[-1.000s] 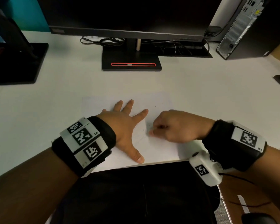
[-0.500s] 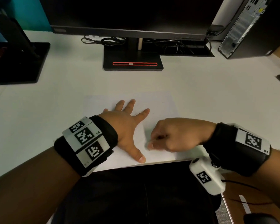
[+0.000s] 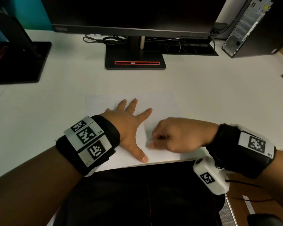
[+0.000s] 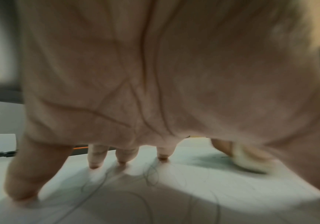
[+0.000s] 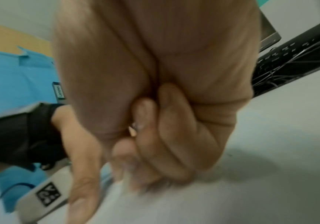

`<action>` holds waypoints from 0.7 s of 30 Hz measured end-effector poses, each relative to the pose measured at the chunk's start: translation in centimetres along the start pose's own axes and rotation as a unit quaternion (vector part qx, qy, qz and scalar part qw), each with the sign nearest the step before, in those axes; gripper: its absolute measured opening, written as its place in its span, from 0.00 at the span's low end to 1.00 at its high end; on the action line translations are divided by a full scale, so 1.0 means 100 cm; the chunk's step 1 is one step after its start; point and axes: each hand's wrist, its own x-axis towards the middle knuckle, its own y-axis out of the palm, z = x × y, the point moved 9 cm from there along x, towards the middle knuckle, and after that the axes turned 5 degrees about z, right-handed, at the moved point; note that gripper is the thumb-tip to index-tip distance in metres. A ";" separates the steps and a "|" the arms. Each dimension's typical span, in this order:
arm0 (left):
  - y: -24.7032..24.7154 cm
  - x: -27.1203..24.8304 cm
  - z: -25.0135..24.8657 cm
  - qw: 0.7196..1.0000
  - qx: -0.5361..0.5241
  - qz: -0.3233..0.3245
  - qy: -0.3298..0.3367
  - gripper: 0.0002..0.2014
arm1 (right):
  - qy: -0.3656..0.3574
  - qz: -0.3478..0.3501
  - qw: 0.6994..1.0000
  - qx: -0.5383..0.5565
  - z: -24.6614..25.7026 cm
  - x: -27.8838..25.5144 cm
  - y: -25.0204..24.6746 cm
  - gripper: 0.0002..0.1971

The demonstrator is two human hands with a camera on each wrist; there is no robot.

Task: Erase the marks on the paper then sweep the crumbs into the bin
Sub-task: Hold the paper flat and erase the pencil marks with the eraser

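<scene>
A white sheet of paper (image 3: 162, 103) lies on the desk near its front edge. Faint pencil marks (image 4: 151, 174) run across it. My left hand (image 3: 132, 126) lies flat on the sheet, fingers spread, and presses it down. Just to its right, my right hand (image 3: 152, 142) is curled and pinches a small white eraser (image 4: 251, 162) against the paper. The eraser is blurred in the left wrist view. In the right wrist view my right hand's fingertips (image 5: 136, 178) are smeared by motion and the eraser is mostly hidden.
A black monitor stand (image 3: 135, 57) with tangled cables (image 3: 108, 39) sits behind the paper. A second black stand (image 3: 15, 62) is at far left and a PC tower (image 3: 252, 26) at far right. The desk's front edge (image 3: 170, 161) runs just below my hands.
My right hand has slid with the eraser a little toward the desk's front edge. My left hand stays flat on the paper.
</scene>
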 end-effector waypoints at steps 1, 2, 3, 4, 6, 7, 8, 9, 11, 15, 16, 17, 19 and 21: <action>0.000 0.001 0.000 1.000 0.001 -0.001 0.000 0.73 | -0.001 0.016 1.000 0.001 0.002 -0.002 0.004 0.26; -0.001 0.001 -0.001 1.000 0.003 -0.001 0.000 0.73 | 0.002 0.015 1.000 0.007 0.000 -0.002 0.003 0.26; -0.001 0.001 -0.001 1.000 0.003 -0.001 0.000 0.73 | 0.011 -0.001 1.000 0.011 -0.004 -0.001 -0.002 0.26; 0.000 0.001 -0.001 1.000 0.002 0.001 0.001 0.73 | 0.020 -0.025 0.999 0.015 -0.008 0.001 -0.007 0.27; 0.000 0.001 0.000 1.000 0.000 0.004 0.000 0.73 | 0.017 -0.047 0.999 0.015 -0.007 0.001 -0.010 0.26; 0.000 0.000 0.000 1.000 0.000 0.003 0.000 0.73 | 0.008 -0.031 0.999 0.009 -0.002 0.001 -0.004 0.26; 0.000 0.000 0.000 1.000 0.000 0.003 0.001 0.73 | -0.001 -0.004 1.000 0.006 0.002 0.000 0.003 0.25; 0.000 0.000 0.000 1.000 0.001 0.002 0.001 0.73 | -0.004 0.015 1.000 0.009 0.005 -0.002 0.007 0.25; 0.000 0.001 0.000 1.000 0.001 0.001 0.002 0.73 | 0.005 0.006 1.000 0.021 0.001 -0.002 0.003 0.26; 0.001 0.001 0.001 1.000 0.002 0.003 0.000 0.73 | -0.003 -0.018 1.000 -0.001 0.001 -0.003 0.000 0.26; 0.001 0.001 0.000 1.000 0.002 0.002 0.001 0.74 | -0.007 0.003 1.000 -0.011 0.003 -0.004 0.005 0.25; 0.000 0.001 0.000 1.000 0.003 0.003 0.001 0.74 | -0.007 0.018 1.000 -0.014 0.003 -0.006 0.008 0.25; 0.000 0.001 0.000 1.000 0.002 0.004 0.001 0.73 | 0.000 0.016 1.000 -0.008 -0.003 -0.008 0.005 0.26; 0.000 0.001 0.000 1.000 0.003 0.005 0.001 0.73 | 0.001 0.002 1.000 -0.006 -0.007 -0.008 0.002 0.25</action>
